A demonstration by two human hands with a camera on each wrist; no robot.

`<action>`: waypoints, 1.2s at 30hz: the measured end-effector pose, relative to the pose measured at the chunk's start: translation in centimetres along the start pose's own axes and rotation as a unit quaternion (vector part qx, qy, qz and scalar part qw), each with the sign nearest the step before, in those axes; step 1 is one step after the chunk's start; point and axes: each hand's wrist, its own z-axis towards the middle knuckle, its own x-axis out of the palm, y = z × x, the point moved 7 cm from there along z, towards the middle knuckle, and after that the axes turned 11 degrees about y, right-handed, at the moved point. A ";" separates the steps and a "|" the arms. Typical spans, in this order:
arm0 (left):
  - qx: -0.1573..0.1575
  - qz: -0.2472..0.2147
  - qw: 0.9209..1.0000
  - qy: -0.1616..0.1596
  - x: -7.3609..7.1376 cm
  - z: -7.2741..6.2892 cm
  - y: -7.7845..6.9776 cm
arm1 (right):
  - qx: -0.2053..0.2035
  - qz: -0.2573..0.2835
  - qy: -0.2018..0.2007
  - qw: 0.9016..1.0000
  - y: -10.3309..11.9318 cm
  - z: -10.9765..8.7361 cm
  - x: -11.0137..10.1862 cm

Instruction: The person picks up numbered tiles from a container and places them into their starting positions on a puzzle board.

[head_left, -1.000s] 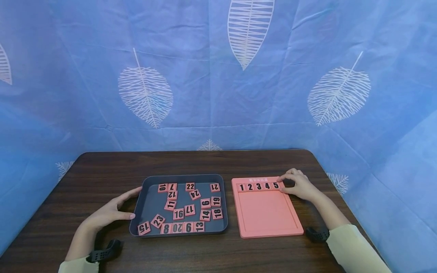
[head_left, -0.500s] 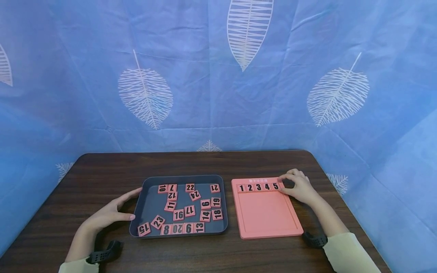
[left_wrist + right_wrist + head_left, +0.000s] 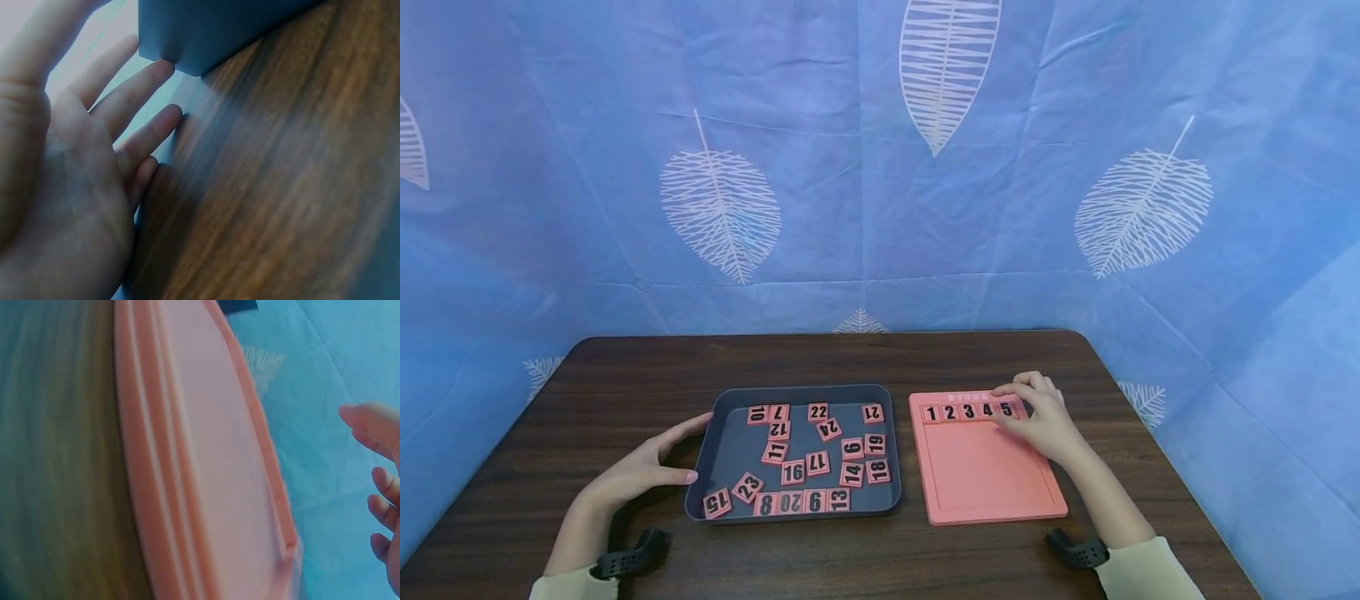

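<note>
My left hand [image 3: 632,475] touches the left side of a dark grey tray [image 3: 730,454] with extended fingers, thumb lower down the same wall. In the left wrist view those fingers meet the tray corner [image 3: 194,40]. Scattered inside are several pink number tiles, such as tile 16 [image 3: 792,472] and tile 23 [image 3: 748,487], some turned sideways or upside down. To the right lies a pink number puzzle board [image 3: 992,475], with tiles 1 to 5 lined up along its top row. My right hand [image 3: 1041,421] hovers at the row's right end, thumb and forefinger apart around tile 4 [image 3: 988,411] and tile 5 [image 3: 1006,410].
Everything stands on a dark wooden table [image 3: 820,558]. A blue cloth [image 3: 820,208] with white leaf patterns hangs behind it. A black strap [image 3: 632,557] circles the left wrist and another black strap [image 3: 1077,550] the right. A narrow gap separates tray and board.
My right hand has shifted left along the top row, from the right of tile 5 to over tiles 4 and 5. The left hand and tray have stayed put.
</note>
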 end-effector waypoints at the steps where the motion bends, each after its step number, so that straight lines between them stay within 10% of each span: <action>1: 0.004 0.001 1.000 0.002 0.0 0.0 -0.1 | -0.004 0.003 -0.002 1.000 0.4 0.0 0.1; 36: 0.007 -0.011 1.000 -0.001 -0.1 0.0 0.4 | -0.085 0.079 0.035 0.993 12.1 1.5 6.2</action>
